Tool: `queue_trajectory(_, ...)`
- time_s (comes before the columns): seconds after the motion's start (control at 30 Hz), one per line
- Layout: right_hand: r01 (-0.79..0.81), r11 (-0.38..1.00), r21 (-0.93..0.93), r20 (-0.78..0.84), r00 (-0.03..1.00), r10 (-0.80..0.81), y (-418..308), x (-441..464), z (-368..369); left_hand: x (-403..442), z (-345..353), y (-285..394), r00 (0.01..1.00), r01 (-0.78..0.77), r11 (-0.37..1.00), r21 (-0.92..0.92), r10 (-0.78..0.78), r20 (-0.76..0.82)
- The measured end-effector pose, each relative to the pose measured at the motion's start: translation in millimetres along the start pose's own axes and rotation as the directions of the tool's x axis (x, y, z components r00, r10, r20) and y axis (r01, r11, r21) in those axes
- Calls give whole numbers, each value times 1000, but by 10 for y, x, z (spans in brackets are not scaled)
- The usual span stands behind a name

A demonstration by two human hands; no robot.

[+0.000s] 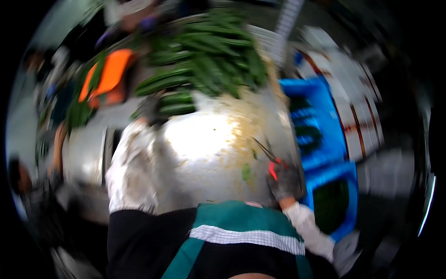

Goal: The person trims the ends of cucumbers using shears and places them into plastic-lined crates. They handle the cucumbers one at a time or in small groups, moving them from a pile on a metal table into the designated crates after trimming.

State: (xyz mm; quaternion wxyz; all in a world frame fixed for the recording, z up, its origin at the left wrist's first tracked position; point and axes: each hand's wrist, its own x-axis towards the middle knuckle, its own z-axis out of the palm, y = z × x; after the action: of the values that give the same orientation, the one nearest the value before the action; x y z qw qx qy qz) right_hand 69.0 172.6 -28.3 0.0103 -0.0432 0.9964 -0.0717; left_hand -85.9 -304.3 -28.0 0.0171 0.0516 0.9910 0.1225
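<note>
My right hand (287,180), in a dark grey glove, is closed on a pair of scissors (273,168) with red handles. Their blades point up and left over the steel table. At the left of the table my left hand (149,109), also gloved, reaches to the near ends of some long green cucumbers (177,103). Motion blur smears its fingers, so whether it grips one is not visible. A large heap of the same cucumbers (211,53) lies beyond it at the far end of the table.
Blue crates (338,123) with green produce stand along the right side, with white boxes (360,118) beyond. An orange container (110,74) sits at the far left. A co-worker's arm (58,146) is at the left edge. Brownish debris (241,123) is scattered on the steel table (204,174).
</note>
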Motion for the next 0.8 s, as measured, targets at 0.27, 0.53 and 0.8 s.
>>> queue_trajectory(0.27,-71,982,176,-45,996,81,79,-266,-23,51,459,-705,990,-81,996,22,83,-114)
queue_trajectory(0.53,-653,575,493,-324,476,818,1846,-1297,131,186,243,-518,999,30,972,234,-20,-46)
queue_trajectory(0.8,-883,-6,469,48,19,999,3300,-1833,108,66,15,73,997,53,959,278,-37,-62)
